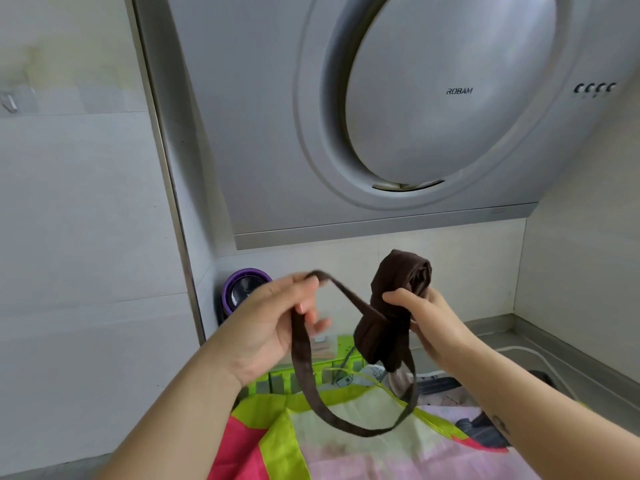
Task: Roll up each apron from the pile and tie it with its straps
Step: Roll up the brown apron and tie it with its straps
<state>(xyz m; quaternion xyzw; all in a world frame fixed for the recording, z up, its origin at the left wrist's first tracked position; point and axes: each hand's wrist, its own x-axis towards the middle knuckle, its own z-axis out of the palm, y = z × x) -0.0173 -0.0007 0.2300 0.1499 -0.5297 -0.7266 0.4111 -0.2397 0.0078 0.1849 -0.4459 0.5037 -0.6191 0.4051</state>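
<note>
A dark brown apron (398,289) is rolled into a tight bundle and held up in the air at centre right. My right hand (424,317) grips the roll around its middle. My left hand (277,317) pinches the brown strap (301,362) near its upper end, to the left of the roll. The strap runs from the roll to my left hand, then hangs down in a long loop over the pile. Below lies the pile of aprons (346,441), topped by a pale one with lime green edging and pink patches.
A grey range hood (381,116) fills the wall ahead, close above my hands. A purple-rimmed round container (242,289) stands in the back corner. A lime green rack (301,372) sits behind the pile. A steel counter edge (554,355) runs along the right.
</note>
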